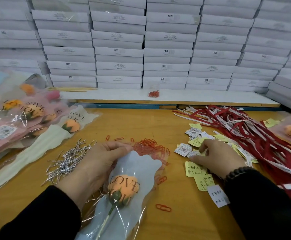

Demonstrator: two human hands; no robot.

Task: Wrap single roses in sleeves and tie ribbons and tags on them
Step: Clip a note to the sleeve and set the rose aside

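An orange rose lies in a pale blue "LOVE YOU" sleeve at the front middle of the wooden table. My left hand grips the sleeve's upper left edge. My right hand reaches into a scatter of small white and yellow tags, its fingertips touching one of them. Red and white ribbons lie in a heap to the right.
Wrapped roses are piled at the left. Silver twist ties lie beside my left hand, and orange paper clips behind the sleeve. Yellow handwritten notes sit under my right wrist. White boxes are stacked behind.
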